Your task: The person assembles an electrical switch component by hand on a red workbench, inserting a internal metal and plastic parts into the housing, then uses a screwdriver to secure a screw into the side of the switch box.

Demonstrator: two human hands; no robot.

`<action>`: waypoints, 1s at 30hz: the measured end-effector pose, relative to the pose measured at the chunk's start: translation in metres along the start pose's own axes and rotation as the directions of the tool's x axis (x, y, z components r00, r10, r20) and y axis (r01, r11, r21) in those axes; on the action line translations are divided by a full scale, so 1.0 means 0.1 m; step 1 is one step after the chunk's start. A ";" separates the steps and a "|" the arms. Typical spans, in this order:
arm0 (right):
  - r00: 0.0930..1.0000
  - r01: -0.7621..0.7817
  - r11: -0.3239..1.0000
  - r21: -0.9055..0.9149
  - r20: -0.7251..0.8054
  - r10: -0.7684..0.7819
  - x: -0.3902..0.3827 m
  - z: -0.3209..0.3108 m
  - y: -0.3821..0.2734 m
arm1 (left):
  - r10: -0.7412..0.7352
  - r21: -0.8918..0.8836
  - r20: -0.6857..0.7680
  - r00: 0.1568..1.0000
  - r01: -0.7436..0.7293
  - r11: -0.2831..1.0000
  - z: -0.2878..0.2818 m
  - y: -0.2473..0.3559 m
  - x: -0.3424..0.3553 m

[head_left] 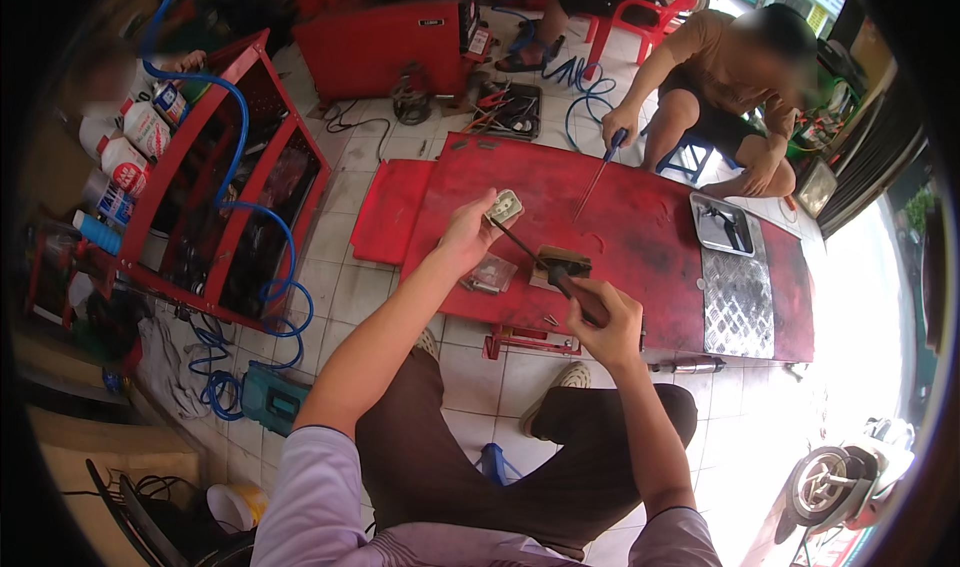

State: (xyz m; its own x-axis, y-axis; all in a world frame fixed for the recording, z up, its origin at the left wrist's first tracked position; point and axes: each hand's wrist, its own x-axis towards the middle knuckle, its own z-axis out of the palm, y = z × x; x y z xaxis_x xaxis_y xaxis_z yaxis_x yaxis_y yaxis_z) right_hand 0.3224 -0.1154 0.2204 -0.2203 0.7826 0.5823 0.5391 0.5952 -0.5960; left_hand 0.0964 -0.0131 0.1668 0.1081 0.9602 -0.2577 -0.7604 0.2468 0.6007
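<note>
Raised over the red lift table [640, 192], my left hand [468, 232] is closed on a small cream-coloured plastic part [506, 207] with hollows in its face. In my right hand [612, 324] is a screwdriver [590, 305] with a brown handle. Its long dark shaft slants up and left to the cream part; whether the tip touches it I cannot tell. Beneath the shaft lies a small open cardboard box [546, 278] with dark contents. A clear plastic bag [490, 274] rests left of the box, and small metal pieces [551, 320] lie near the table's front edge.
Across the table a seated co-worker [735, 87] holds a blue-handled tool [617, 139] pointing down at it. A metal tray [722, 225] and chequered plate [740, 302] lie at right. A red tool cart [225, 187] and a blue hose [298, 312] are on my left.
</note>
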 end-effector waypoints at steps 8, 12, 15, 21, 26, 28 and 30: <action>1.000 0.012 1.000 0.006 -0.025 -0.012 -0.04 0.08 -0.01 | 0.010 0.023 -0.014 1.000 -0.009 1.000 -0.06 0.00 0.01; 0.999 0.039 0.999 -0.007 -0.021 -0.039 -0.02 0.11 -0.01 | 0.012 0.024 -0.017 1.000 -0.011 1.000 -0.09 -0.01 0.01; 0.999 0.044 0.999 -0.013 -0.016 -0.044 -0.02 0.13 -0.01 | 0.008 0.030 -0.016 1.000 -0.008 1.000 -0.11 -0.01 0.00; 0.999 0.049 0.999 -0.009 -0.016 -0.049 -0.02 0.16 -0.02 | 0.014 0.035 -0.007 1.000 -0.014 0.999 -0.16 -0.01 0.03; 0.999 0.043 0.999 -0.001 -0.015 -0.043 -0.02 0.16 -0.02 | 0.013 0.026 -0.006 1.000 -0.013 1.000 -0.15 -0.01 0.03; 0.999 0.042 0.999 -0.003 -0.013 -0.042 -0.03 0.16 -0.01 | 0.010 0.026 -0.017 1.000 -0.010 1.000 -0.16 -0.01 0.03; 0.999 0.052 0.999 -0.004 -0.015 -0.052 -0.03 0.17 -0.01 | 0.012 0.030 -0.014 1.000 -0.012 0.999 -0.17 0.00 0.03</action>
State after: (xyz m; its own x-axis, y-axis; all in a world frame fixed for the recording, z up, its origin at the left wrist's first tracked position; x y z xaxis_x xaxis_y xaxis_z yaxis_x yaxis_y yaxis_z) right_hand 0.3092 -0.1152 0.2096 -0.2357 0.7481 0.6204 0.5307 0.6338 -0.5627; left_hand 0.0861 -0.0122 0.1532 0.0896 0.9612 -0.2610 -0.7424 0.2391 0.6259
